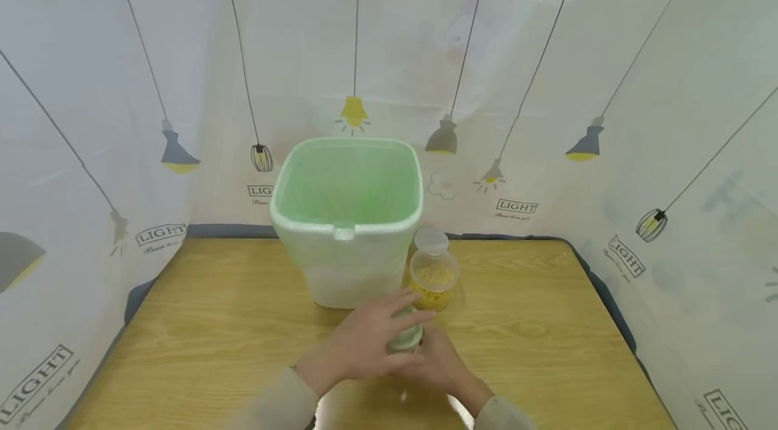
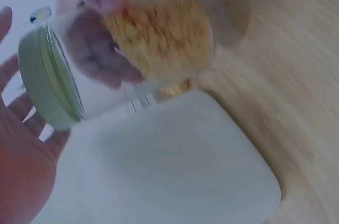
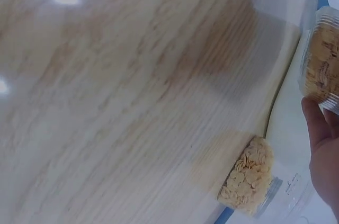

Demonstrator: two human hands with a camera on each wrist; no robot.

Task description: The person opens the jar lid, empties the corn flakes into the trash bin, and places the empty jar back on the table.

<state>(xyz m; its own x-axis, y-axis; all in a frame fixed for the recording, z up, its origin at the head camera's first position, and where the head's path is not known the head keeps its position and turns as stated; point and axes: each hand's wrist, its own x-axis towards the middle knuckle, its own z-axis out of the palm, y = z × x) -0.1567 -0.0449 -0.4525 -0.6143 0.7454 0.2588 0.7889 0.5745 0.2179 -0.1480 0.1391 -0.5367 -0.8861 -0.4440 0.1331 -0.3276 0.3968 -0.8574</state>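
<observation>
A clear jar (image 2: 159,33) of yellow-brown flakes with a pale green lid (image 1: 406,337) is held above the wooden table, tilted on its side in the left wrist view. My right hand (image 1: 439,359) grips its body; in the right wrist view, fingers (image 3: 316,126) touch the clear ribbed jar wall. Over the lid, my left hand (image 1: 371,335) spreads its fingers, fairly straight, around the edge. In the left wrist view, gaps show between palm and lid; contact is hard to tell. A second clear jar (image 1: 434,275) of flakes stands just beyond the hands.
A pale green bin (image 1: 355,261) with a wide mouth stands behind the hands, left of the second jar. Behind that jar is a round whitish top (image 1: 431,240). The wooden table (image 1: 535,335) meets a lamp-print cloth (image 1: 516,79) at the back and sides.
</observation>
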